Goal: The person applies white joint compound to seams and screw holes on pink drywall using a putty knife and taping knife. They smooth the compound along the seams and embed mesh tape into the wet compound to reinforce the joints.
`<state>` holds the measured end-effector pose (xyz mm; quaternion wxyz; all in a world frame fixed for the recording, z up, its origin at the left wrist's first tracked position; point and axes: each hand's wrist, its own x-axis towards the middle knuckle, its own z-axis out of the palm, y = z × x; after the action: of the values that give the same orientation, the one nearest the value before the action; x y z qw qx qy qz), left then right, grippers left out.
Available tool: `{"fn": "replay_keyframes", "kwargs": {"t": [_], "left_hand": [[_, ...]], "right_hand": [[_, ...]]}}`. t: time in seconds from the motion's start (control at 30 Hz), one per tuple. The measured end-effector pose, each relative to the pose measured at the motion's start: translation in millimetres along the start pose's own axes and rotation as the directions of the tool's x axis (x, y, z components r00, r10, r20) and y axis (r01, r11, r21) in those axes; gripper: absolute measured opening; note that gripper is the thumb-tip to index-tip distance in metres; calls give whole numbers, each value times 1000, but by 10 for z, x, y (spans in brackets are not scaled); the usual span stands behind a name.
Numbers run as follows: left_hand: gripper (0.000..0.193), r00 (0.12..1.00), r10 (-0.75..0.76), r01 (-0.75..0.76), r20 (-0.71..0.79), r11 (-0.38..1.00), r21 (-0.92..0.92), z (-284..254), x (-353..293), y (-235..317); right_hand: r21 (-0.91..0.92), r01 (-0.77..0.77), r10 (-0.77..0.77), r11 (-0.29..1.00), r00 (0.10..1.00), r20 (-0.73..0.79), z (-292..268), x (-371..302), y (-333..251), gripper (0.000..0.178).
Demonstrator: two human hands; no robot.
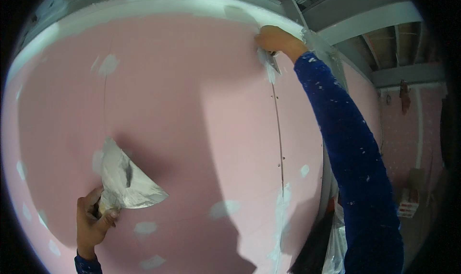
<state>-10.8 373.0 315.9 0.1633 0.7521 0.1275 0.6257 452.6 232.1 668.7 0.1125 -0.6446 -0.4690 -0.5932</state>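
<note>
At the far left, a large pink wallboard panel [168, 106] was seen, dotted with pale whitish patches of filler [225, 208]. Low on that side, the left hand [97, 221], its wrist edged by a dark blue cuff [88, 265], was raised in front of the panel. Its fingers and thumb were clamped on the narrow base of a wide, fan-shaped, silvery metal blade [132, 185], which was tilted with its broad edge toward the upper right; a dark grey smear was borne on its face. Further right, the panel was crossed by a thin, dark, near-vertical seam [278, 130], flanked by small dark screw heads [284, 158] and coated with pale filler toward its lower end. At the seam's upper part, a smaller, pointed grey metal blade [273, 64] was held against the wall by the right hand [278, 38], its fingers curled tightly around the tool, whose handle was hidden. The right arm was covered by a blue sleeve flecked with white [353, 149]. Beyond it, a red-and-white box [408, 204] was seen near a farther pink wall [401, 134].
</note>
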Motion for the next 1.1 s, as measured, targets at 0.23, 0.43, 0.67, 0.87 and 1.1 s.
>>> {"fn": "replay_keyframes", "kwargs": {"t": [0.23,0.43,0.67,0.87,1.1], "left_hand": [[67,998,8,-8,55,1000,15,-16,75,-3],[70,999,16,-17,33,999,33,40,85,82],[74,998,20,-23,58,999,42,44,142,103],[76,1000,-25,25,-6,992,121,45,110,59],[76,942,116,-73,-316,987,143,165,-64,-163]], "right_hand": [[-313,240,-255,919,967,-7,-42,48,-229,29],[486,-46,176,873,958,-226,-557,-845,403,30],[7,344,-313,939,862,-400,3,-731,548,54],[-367,310,-450,877,797,-403,282,-492,411,69],[-295,305,-395,905,861,-321,512,-577,754,68]]}}
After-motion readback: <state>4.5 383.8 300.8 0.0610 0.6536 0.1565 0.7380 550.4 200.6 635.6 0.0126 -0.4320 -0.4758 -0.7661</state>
